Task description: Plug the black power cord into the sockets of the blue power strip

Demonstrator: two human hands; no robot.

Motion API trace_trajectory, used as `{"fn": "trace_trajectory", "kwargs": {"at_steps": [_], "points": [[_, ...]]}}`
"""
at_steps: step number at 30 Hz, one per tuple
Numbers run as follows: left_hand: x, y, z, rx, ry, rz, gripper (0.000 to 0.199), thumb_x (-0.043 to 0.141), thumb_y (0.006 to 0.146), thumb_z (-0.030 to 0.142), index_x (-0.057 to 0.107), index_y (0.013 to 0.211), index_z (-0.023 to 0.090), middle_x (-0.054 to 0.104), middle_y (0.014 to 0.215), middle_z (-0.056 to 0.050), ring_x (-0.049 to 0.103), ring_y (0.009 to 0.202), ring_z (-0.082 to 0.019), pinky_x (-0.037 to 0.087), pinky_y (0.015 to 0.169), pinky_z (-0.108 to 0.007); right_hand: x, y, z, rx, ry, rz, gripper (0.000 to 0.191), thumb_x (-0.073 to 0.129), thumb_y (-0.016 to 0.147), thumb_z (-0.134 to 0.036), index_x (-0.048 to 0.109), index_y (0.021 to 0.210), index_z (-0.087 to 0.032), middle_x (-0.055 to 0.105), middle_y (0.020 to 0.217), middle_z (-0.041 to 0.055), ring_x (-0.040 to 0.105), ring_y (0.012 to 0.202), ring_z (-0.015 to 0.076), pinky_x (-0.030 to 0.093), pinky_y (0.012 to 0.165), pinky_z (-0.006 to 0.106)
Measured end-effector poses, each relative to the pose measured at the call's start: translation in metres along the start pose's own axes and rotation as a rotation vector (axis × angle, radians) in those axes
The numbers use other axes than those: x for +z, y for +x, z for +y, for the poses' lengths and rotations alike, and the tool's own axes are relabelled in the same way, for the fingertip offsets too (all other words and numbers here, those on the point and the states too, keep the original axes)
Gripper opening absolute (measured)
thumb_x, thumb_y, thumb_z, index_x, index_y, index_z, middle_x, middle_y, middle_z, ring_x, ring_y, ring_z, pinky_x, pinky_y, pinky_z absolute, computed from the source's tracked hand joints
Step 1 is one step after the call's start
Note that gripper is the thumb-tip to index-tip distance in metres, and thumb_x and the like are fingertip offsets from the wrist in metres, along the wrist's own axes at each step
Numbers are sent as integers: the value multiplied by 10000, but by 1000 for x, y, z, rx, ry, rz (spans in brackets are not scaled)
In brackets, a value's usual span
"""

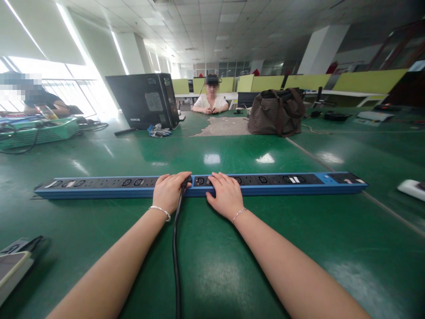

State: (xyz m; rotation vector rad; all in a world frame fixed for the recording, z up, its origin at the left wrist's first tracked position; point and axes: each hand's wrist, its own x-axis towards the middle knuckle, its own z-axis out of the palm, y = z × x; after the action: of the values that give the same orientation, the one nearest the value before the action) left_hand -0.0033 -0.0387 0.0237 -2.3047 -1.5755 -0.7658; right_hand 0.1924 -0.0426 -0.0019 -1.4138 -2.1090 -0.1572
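Observation:
A long blue power strip [285,190] with a black socket face lies across the green table. Near its middle, my left hand [170,190] is closed round the black plug at the end of a thick black cable [176,248]; the plug is mostly hidden by the fingers and sits at the strip's sockets. The cable runs down toward me. Just to the right, my right hand [226,193] rests on the strip with its fingers spread over the top and the thumb on the front edge.
Behind the strip stand a black computer case [142,101], gloves [159,130] and a brown bag [265,113]. A green basket [43,133] is at left. A person [210,99] sits opposite, another [40,97] at far left. A white object [412,189] lies at right.

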Motion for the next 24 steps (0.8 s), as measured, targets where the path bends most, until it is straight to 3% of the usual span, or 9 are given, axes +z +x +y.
{"fn": "trace_trajectory", "kwargs": {"at_steps": [11, 17, 24], "points": [[6, -3, -9, 82, 0, 8, 357, 415, 898, 379, 550, 1212, 276, 662, 1178, -44, 634, 1016, -193, 393, 967, -400, 0, 0, 0, 8, -8, -4, 463, 543, 795, -341, 554, 1233, -192, 536, 1333, 67, 417, 1248, 235, 287, 1014, 403], [4, -2, -6, 36, -11, -11, 344, 394, 905, 338, 542, 1214, 299, 663, 1176, -32, 620, 1045, -186, 376, 984, -414, 0, 0, -2, 17, -14, -3, 464, 542, 793, -333, 554, 1233, -188, 538, 1330, 68, 414, 1250, 234, 283, 1020, 406], [10, -6, -15, 57, -79, -85, 495, 446, 875, 406, 391, 1345, 261, 581, 1294, -75, 556, 1157, -203, 393, 990, -398, -2, -1, -2, 4, -23, -21, 467, 522, 817, -342, 541, 1257, -185, 527, 1343, 72, 410, 1258, 242, 276, 1031, 417]]}}
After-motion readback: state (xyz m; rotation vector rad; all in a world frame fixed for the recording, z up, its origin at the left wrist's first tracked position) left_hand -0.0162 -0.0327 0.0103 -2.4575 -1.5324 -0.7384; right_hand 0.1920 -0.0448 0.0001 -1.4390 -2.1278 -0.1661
